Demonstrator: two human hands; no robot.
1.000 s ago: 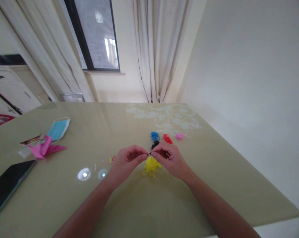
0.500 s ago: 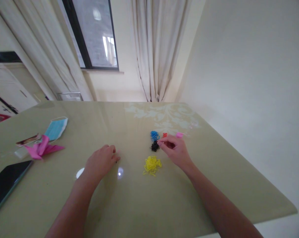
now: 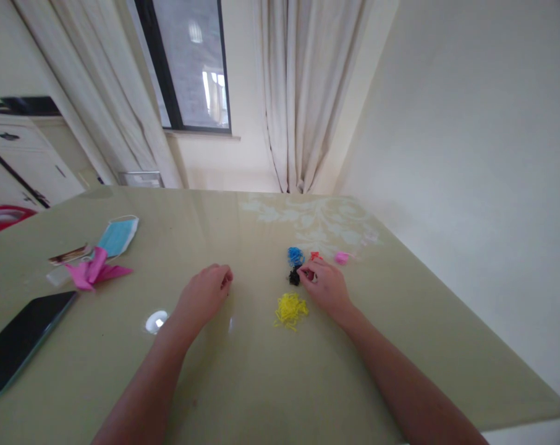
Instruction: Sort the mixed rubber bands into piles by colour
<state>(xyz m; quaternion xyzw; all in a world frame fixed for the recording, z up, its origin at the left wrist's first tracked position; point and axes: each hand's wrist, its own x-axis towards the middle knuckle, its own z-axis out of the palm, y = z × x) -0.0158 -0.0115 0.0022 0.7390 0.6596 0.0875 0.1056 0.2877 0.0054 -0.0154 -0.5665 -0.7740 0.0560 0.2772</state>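
My right hand (image 3: 325, 283) has thumb and forefinger pinched together at the right edge of a small pile of black bands (image 3: 293, 276); whatever is between the fingertips is too small to make out. Just beyond lie a blue pile of bands (image 3: 295, 256) and a red pile (image 3: 315, 255), the latter partly covered by the hand. A pink pile (image 3: 342, 258) rests to the right, a yellow pile of thin bands (image 3: 290, 310) nearer to me. My left hand (image 3: 207, 293) is on the table left of the piles, fingers curled in; its fingertips are mostly hidden.
On the left of the glossy table (image 3: 261, 383) are a black phone (image 3: 27, 340), a pink folded-paper bird (image 3: 94, 271), a blue face mask (image 3: 117, 237) and a thin brown strip (image 3: 70, 254). A white round object (image 3: 156, 321) sits beside my left forearm. A wall borders the right side.
The view has shifted slightly left, moving things rightward in it. My left fingers have curled in more. My right fingertips are lower against the black pile, and more of the pink pile shows.
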